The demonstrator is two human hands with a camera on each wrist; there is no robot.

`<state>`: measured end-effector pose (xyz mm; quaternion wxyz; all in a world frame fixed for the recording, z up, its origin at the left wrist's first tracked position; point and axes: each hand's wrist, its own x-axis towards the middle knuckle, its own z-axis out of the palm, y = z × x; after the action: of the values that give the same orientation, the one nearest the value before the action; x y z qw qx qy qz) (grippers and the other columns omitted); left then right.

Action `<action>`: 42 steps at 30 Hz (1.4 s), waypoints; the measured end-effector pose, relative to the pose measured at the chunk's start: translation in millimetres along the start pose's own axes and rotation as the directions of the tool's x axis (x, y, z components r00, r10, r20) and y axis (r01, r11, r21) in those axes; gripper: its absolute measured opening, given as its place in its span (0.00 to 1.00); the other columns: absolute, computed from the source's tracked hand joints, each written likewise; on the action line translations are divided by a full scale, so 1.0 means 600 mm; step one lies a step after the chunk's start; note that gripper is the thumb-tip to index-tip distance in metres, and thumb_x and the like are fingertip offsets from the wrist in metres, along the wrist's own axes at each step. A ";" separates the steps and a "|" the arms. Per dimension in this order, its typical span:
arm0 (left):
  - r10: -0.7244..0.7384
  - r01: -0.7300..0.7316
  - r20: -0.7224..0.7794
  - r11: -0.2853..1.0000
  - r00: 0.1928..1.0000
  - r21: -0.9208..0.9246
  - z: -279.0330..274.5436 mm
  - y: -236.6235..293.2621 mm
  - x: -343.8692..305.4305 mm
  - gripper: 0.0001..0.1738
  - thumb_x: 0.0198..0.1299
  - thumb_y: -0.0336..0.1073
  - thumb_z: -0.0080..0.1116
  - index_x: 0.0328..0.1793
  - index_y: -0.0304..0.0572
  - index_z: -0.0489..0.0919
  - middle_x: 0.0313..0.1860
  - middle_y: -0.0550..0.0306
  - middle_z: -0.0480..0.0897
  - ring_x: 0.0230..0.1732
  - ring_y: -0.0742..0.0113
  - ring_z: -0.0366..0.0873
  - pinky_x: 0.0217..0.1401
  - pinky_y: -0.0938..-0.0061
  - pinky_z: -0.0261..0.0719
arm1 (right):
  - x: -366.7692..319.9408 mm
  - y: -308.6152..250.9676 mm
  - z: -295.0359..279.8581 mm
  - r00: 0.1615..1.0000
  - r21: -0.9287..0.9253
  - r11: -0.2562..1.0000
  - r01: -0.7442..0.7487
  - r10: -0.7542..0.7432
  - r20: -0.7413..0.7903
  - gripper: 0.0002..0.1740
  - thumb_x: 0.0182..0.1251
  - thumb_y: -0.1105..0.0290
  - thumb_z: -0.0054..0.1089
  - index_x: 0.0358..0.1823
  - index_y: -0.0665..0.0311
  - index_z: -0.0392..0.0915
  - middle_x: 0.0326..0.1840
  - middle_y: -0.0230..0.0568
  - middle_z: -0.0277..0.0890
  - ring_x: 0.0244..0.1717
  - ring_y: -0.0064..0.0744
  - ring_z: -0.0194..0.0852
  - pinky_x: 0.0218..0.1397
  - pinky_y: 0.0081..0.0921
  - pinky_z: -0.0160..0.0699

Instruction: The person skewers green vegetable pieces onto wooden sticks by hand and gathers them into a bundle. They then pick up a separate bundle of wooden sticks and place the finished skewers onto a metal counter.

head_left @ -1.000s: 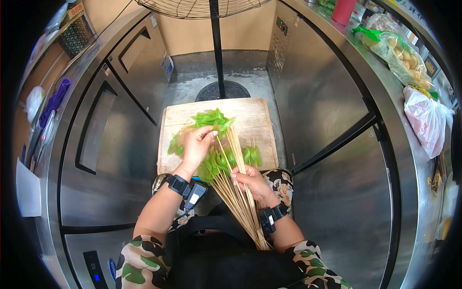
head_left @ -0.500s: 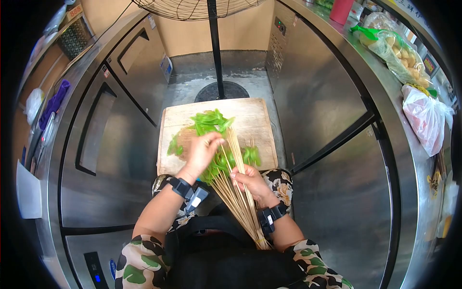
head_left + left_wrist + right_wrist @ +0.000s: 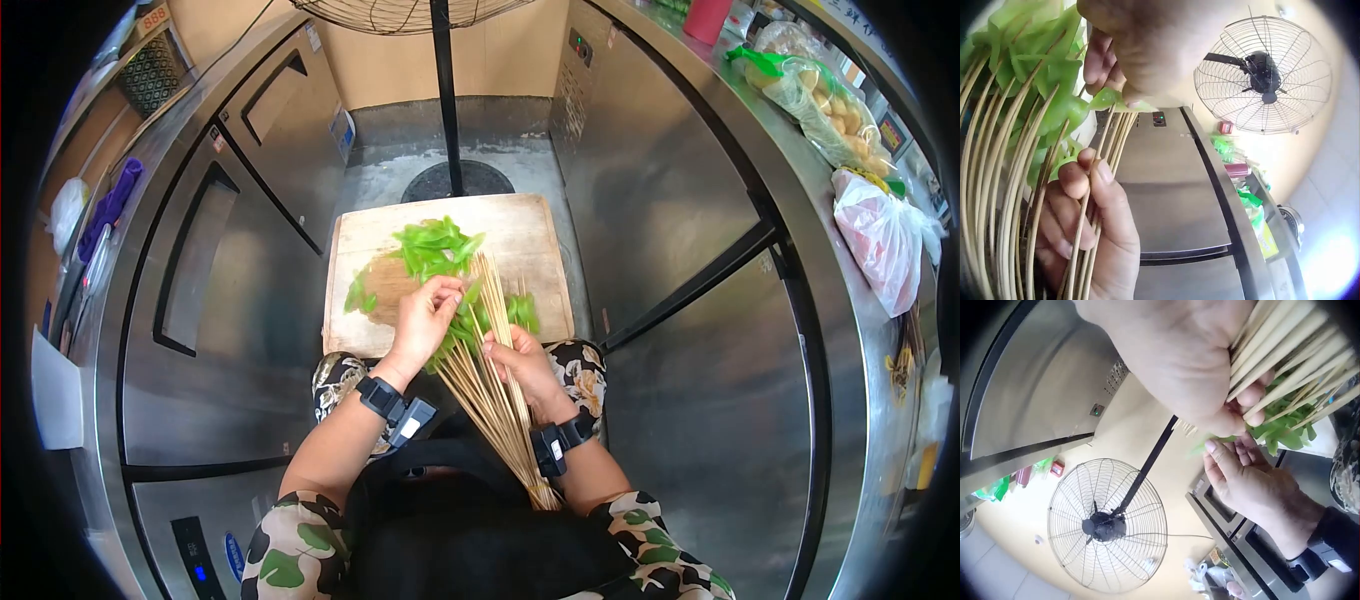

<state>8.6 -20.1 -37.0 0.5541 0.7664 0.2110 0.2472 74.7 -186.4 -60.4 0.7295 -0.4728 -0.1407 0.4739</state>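
The left hand (image 3: 425, 318) pinches a green slice (image 3: 1110, 100) at the tip of a thin wooden skewer. In the head view the right hand (image 3: 530, 372) grips a bundle of bare skewers (image 3: 494, 300), with its thumb and finger on the one skewer that meets the slice. Threaded skewers (image 3: 480, 398), with green pieces (image 3: 1047, 69) at their upper ends, fan out beside the right hand and slant down to the lap. A loose green pile (image 3: 436, 248) lies on the wooden board (image 3: 510, 225) beyond the hands.
Steel cabinets stand at the left (image 3: 240, 330) and right (image 3: 700, 400). Behind the board rises a fan pole (image 3: 447, 110) on a round black base (image 3: 425, 184). Bags (image 3: 885, 235) sit along the right counter. A few slices lie at the board's left.
The left hand has come down and nearer the right hand, away from the loose pile, and now holds a slice against the skewer tip. The right hand keeps its grip on the bundle.
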 end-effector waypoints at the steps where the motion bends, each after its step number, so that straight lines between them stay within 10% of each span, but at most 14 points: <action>1: -0.011 0.011 0.002 1.000 1.000 -0.013 -0.001 -0.009 -0.001 0.09 0.54 0.26 0.58 0.42 0.35 0.76 0.30 0.56 0.81 0.30 0.74 0.77 0.35 0.79 0.76 | -0.001 0.001 0.000 1.000 0.013 1.000 0.009 -0.009 -0.002 0.06 0.59 0.74 0.57 0.36 0.60 0.70 0.22 0.24 0.67 0.14 0.11 0.58 0.16 0.09 0.55; 13: -0.142 0.143 0.042 0.990 0.989 -0.003 0.016 -0.021 0.003 0.07 0.54 0.25 0.59 0.39 0.38 0.75 0.23 0.67 0.73 0.25 0.82 0.71 0.23 0.85 0.74 | -0.001 -0.003 0.007 0.996 -0.128 0.992 -0.011 0.022 0.083 0.04 0.61 0.75 0.55 0.35 0.61 0.69 0.18 0.23 0.64 0.12 0.12 0.57 0.14 0.11 0.55; 21: -0.168 0.038 -0.404 0.950 0.899 -0.311 -0.106 -0.084 0.090 0.02 0.57 0.26 0.55 0.36 0.37 0.76 0.27 0.62 0.77 0.24 0.77 0.74 0.25 0.84 0.78 | -0.009 -0.007 0.005 0.994 -0.118 0.990 -0.076 0.085 0.071 0.05 0.60 0.75 0.56 0.36 0.61 0.71 0.20 0.25 0.67 0.13 0.12 0.57 0.15 0.09 0.56; 28: -0.477 0.551 -0.341 0.818 0.810 0.164 -0.208 -0.193 0.094 0.11 0.53 0.32 0.58 0.40 0.32 0.77 0.33 0.51 0.80 0.35 0.59 0.80 0.35 0.73 0.80 | -0.003 -0.013 0.008 0.992 -0.019 0.992 -0.123 0.123 0.005 0.05 0.59 0.75 0.56 0.38 0.63 0.73 0.23 0.28 0.70 0.13 0.13 0.59 0.15 0.10 0.57; 31: -0.356 0.418 -0.243 0.583 0.902 0.697 -0.203 -0.177 0.104 0.18 0.51 0.41 0.58 0.44 0.36 0.77 0.40 0.43 0.79 0.46 0.45 0.75 0.50 0.63 0.73 | 0.002 -0.013 0.005 0.990 0.030 0.990 -0.141 0.141 0.017 0.05 0.58 0.76 0.56 0.36 0.63 0.74 0.23 0.30 0.71 0.14 0.14 0.60 0.16 0.11 0.58; 42: -0.197 0.273 -0.191 0.616 0.962 0.739 -0.092 -0.171 0.195 0.24 0.47 0.43 0.65 0.44 0.35 0.72 0.44 0.41 0.76 0.47 0.47 0.74 0.49 0.60 0.73 | 0.013 -0.021 0.007 0.979 0.065 0.977 -0.204 0.203 0.031 0.05 0.58 0.77 0.57 0.36 0.61 0.74 0.24 0.33 0.73 0.15 0.14 0.61 0.18 0.10 0.59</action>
<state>62.0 121.2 -103.3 0.1997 0.8810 0.4181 0.0961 82.9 -178.7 -49.9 0.6910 -0.4538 -0.0844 0.5563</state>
